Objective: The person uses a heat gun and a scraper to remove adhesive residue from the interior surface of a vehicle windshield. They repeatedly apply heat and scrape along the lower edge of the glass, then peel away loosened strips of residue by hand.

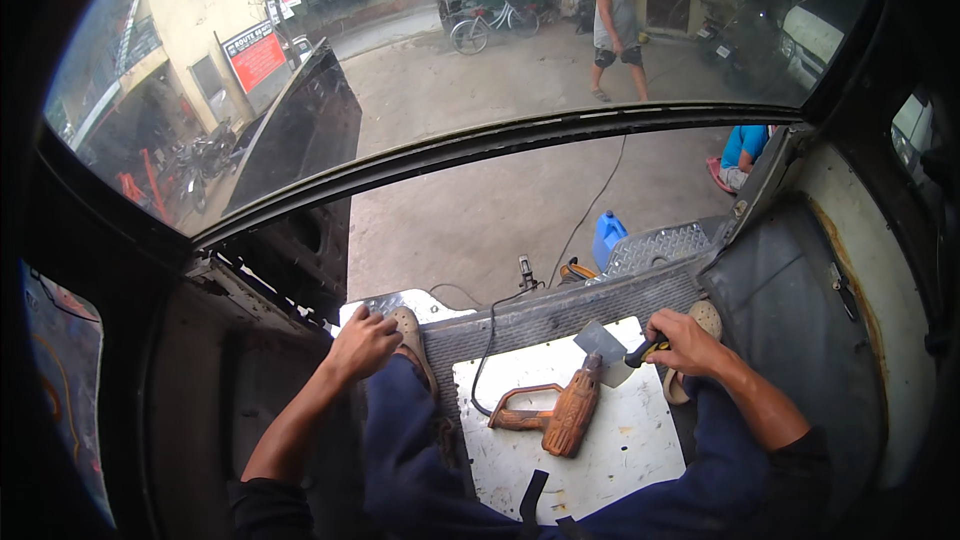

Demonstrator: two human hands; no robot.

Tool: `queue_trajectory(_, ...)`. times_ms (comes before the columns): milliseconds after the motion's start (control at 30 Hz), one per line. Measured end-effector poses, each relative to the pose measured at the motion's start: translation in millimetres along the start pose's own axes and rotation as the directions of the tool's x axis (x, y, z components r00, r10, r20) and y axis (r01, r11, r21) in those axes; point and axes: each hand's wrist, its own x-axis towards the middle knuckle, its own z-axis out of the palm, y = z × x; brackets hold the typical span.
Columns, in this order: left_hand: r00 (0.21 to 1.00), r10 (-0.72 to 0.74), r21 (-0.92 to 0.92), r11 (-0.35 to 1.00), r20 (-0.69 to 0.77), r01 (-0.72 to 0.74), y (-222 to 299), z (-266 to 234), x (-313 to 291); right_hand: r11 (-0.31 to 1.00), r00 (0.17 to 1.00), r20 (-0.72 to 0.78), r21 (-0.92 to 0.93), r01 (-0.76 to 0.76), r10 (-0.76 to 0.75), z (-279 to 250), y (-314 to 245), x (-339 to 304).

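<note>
Nearest, the wearer's dark blue trousers (405,430) are covering parts of a scuffed white panel (635,445), and the black sleeves are fading into the dark rim. An orange-brown heat gun (575,405) is lying on the panel, its nozzle pointing away from the wearer; any lettering on its grimy body is too small to make out. The right hand (685,342) is gripping a black-and-yellow handle, its fingers wrapped closely around it. This seems to belong to a flat scraper (598,340), whose grey blade is showing just beside the nozzle; whether they are touching is hard to tell. The left hand (365,345) is hanging near the left clog (408,328), fingers loosely curled; whether they are holding anything cannot be told.

Beyond the panel, a ribbed sill (560,312) is edging the worn vehicle interior. Past it, a blue jug (607,238) is standing beside a metal tread plate (662,246). A person in blue (742,148) is sitting partly hidden by the door frame. Farther off, someone in grey (617,25) is crossing the concrete yard, a bicycle (488,30) is standing, and a red-and-black sign (256,58) is showing pale lettering.
</note>
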Motion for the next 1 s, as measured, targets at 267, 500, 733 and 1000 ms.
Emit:
queue_trajectory(267, 0.920, 0.379, -0.208, 0.912, 0.097, -0.354, 97, 63, 67, 0.986, 0.930, 0.330, -0.107, -0.132, 0.160, -9, 27, -12)
queue_trajectory(500, 0.574, 0.697, -0.555, 0.705, 0.430, -0.440, 189, -28, 94, 0.979, 0.808, 0.556, -0.056, -0.195, 0.193, 9, 55, -20)
queue_trajectory(733, 0.262, 0.533, -0.552, -0.509, -0.805, -0.660, 222, -169, 66, 0.985, 0.843, 0.511, -0.061, -0.162, 0.170, 16, 65, -20)
queue_trajectory(1000, 0.846, 0.177, -0.827, -0.386, -0.502, -0.409, 205, -167, 31, 0.992, 0.839, 0.528, -0.057, -0.114, 0.127, 6, 54, -23)
